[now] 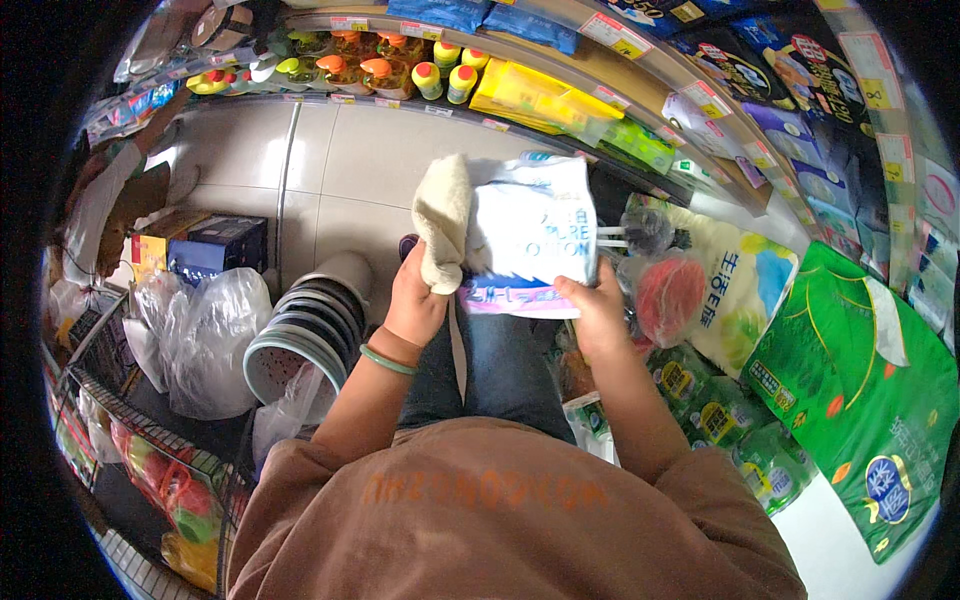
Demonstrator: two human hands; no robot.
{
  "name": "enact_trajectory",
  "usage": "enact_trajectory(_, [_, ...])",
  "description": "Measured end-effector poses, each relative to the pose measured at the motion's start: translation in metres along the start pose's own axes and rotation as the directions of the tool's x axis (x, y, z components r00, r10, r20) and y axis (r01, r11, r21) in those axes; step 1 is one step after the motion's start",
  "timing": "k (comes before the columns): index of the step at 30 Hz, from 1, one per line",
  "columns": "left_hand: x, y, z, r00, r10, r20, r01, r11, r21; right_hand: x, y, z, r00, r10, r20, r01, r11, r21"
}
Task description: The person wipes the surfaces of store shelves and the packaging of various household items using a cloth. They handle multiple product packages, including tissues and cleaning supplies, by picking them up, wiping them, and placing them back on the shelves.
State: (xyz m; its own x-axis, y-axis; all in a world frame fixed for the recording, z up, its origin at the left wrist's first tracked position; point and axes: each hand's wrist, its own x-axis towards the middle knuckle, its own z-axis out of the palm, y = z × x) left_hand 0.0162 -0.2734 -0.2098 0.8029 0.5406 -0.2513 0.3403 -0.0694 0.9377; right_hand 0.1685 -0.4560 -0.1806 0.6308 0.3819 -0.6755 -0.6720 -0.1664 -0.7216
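A folded cream cloth (444,217) is gripped in my left hand (420,292), its upper end flopping over above the fingers. My right hand (600,307) holds the lower right corner of a white soft pack (536,217), thumb on its front. Blue printing and a pink-and-blue band mark this pack. The cloth touches or overlaps the pack's left edge; which one I cannot tell. Both are held out over my legs, above the tiled floor (352,165).
Shelves ahead carry orange-capped bottles (382,75) and yellow packs (540,94). To my left are stacked bins (300,337), plastic bags (217,345) and a wire rack (142,420). On the right lie a green pack (847,390) and bottles (720,412). Another person (105,202) is at far left.
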Motion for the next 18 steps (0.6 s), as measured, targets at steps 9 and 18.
enact_trajectory(9, [-0.05,-0.081,0.035,0.838,-0.515,-0.18,0.403,0.807,-0.431,0.169,-0.05,-0.079,0.975,-0.165,-0.151,0.193,0.962,0.191])
enact_trajectory(18, [-0.146,-0.155,0.067,0.695,-0.702,-0.155,0.519,0.638,-0.569,0.308,-0.092,-0.097,0.967,-0.196,-0.16,0.235,0.931,0.279])
